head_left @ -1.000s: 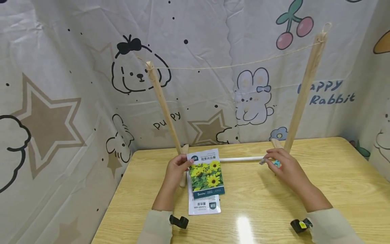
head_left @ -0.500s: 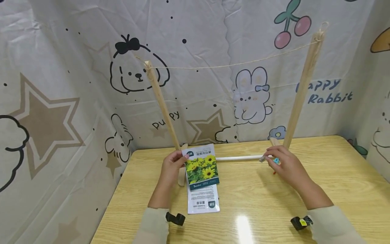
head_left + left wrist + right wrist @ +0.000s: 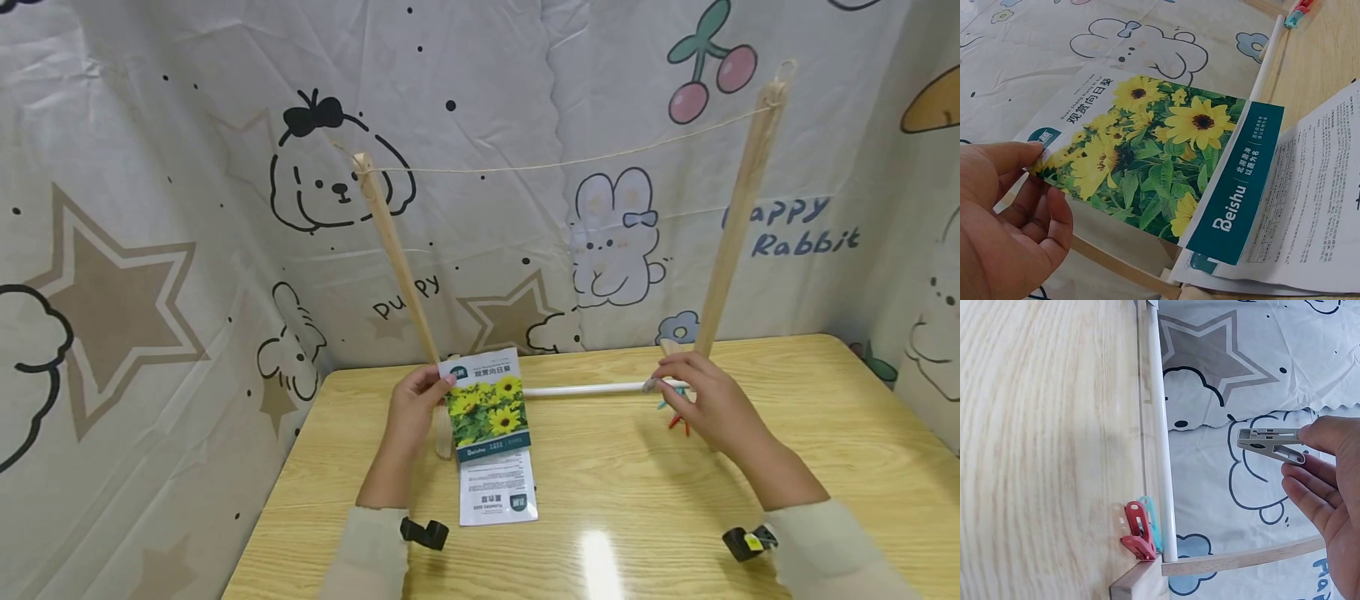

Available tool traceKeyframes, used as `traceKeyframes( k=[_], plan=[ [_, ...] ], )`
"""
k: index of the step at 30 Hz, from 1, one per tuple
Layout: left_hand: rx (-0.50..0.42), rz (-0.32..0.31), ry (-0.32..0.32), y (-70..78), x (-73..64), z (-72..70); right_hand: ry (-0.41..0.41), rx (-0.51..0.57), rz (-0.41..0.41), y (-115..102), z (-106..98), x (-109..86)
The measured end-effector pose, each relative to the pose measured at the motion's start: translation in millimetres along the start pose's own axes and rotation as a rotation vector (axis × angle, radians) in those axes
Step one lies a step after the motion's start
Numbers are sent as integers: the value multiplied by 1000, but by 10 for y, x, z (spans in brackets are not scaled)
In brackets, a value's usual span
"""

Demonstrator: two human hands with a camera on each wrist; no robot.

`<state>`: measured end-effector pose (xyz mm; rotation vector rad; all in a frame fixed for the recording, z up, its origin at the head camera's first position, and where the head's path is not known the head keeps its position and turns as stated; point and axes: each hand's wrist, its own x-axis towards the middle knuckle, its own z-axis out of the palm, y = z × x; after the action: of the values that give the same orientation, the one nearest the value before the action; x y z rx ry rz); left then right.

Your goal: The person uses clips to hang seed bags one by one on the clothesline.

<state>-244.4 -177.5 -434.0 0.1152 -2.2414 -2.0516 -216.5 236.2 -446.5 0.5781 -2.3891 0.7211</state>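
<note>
Nearest, a white packet (image 3: 497,492) lies on the bench (image 3: 630,483), its printed text upside down to the viewer. A packet with yellow flowers (image 3: 491,408) overlaps its far part; whether the two touch I cannot tell, nor how many packets lie underneath. The left hand (image 3: 408,408) has a narrow grip on the flower packet's upper left corner, thumb on the front and fingers behind, picture side up.

Across from it, well apart, the right hand (image 3: 712,408) pinches a grey clip (image 3: 1269,442) between thumb and fingertips. The clip's legs stand apart at the hand and its far end looks closed, so the grip seems light rather than squeezing. Just beyond that hand, a red clip (image 3: 1139,531) and a turquoise clip (image 3: 1153,525) sit together on the bench beside a white rod (image 3: 585,390).

The rod runs low between the left post (image 3: 397,258) and the right post (image 3: 742,217). A string (image 3: 558,165) is tied near both tops, before a printed cloth (image 3: 502,217).

The frame and string look finished. The string carries nothing, and packet and clip are not yet joined, so the work seems at an early stage.
</note>
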Motion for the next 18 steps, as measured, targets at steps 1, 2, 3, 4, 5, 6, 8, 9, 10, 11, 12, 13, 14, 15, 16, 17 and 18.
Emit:
traceKeyframes(
  k=[1, 2, 3, 4, 5, 6, 8, 9, 10, 11, 12, 13, 14, 15, 16, 17, 18],
  plan=[
    [-1, 1, 5, 1, 6, -8, 2, -4, -9, -3, -10, 11],
    [-1, -1, 7, 2, 10, -15, 4, -9, -15, -7, -20, 22],
    [5, -1, 8, 4, 13, -21, 4, -14, -22, -12, -32, 33],
    [10, -1, 9, -3, 18, -29, 5, -19, -25, -16, -43, 44],
    [15, 0, 9, -2, 18, -35, 6, -23, -28, -20, -56, 57],
    [19, 2, 10, -1, 17, -41, 7, -24, -30, -24, -68, 69],
    [24, 7, 13, 4, 20, -54, 9, -21, -34, -34, -92, 89],
    [30, 12, 15, 12, 18, -59, 14, -16, -41, -37, -103, 100],
    [33, 18, 18, 20, 17, -65, 21, -10, -50, -39, -111, 112],
    [37, 21, 19, 31, 13, -69, 27, -4, -60, -42, -120, 123],
    [40, 25, 21, 44, 12, -72, 35, 0, -70, -45, -127, 134],
    [43, 29, 21, 57, 10, -74, 42, 3, -79, -48, -133, 144],
    [44, 29, 22, 71, 7, -77, 49, 3, -86, -50, -138, 154],
    [49, 29, 23, 86, 4, -78, 56, 5, -92, -52, -142, 165],
    [48, 29, 21, 100, 2, -80, 60, 6, -97, -56, -146, 176],
    [51, 26, 21, 115, -1, -81, 64, 5, -101, -59, -151, 187],
    [50, 28, 19, 129, -1, -81, 67, 2, -106, -63, -155, 198]
  ],
)
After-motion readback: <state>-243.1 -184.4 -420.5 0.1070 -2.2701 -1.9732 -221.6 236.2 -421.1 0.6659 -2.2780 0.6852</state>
